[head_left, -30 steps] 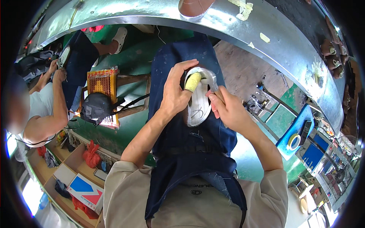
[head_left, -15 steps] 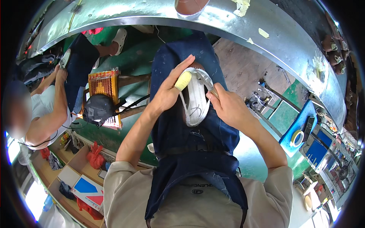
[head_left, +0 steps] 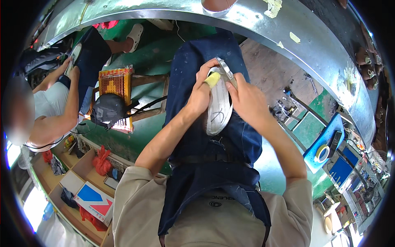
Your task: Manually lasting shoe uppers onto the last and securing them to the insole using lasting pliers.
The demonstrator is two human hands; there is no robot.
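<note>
Right hand (head_left: 249,99) has moved forward, fingers clenched round tool (head_left: 225,68); left hand (head_left: 199,97) clasps shoe (head_left: 219,108), bench (head_left: 247,17) ahead.

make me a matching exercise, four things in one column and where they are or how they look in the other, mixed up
1. left hand
2. right hand
3. tape roll
4. red bag

A. gripping a metal tool
B. in a wooden compartment
C. yellow covering on the thumb
D. on a blue board

Pairs: 1-C; 2-A; 3-D; 4-B

A metal bench (head_left: 319,53), brown shoes (head_left: 363,57) and navy apron (head_left: 187,138) show a shoemaking workshop.
</note>
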